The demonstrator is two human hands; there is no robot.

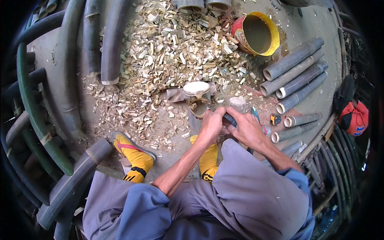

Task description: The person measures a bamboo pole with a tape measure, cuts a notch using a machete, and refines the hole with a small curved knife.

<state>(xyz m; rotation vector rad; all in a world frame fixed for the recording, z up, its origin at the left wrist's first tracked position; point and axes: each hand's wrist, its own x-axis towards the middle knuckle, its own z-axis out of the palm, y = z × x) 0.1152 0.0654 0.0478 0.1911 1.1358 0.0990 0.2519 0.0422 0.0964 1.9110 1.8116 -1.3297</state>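
Observation:
My left hand (212,125) is closed, with its knuckles up, just right of a short bamboo tube's open mouth (199,108). Beside it my right hand (246,125) curls round a dark, rod-like piece (229,119) that shows between the two hands. What my left fingers grip is hidden under them. Right behind the tube's mouth stands a pale, round-topped block (196,88). A short wooden stump (237,105) is just beyond my right hand. To the right of that hand lies a small black and yellow tool (275,119), perhaps a tape measure.
Wood chips (172,52) are heaped ahead of my feet. A yellow and red bucket (276,36) holds murky liquid. Cut bamboo tubes (294,59) lie at the right, near a red and black bag or cap (354,118). Long bamboo poles (70,80) crowd the left.

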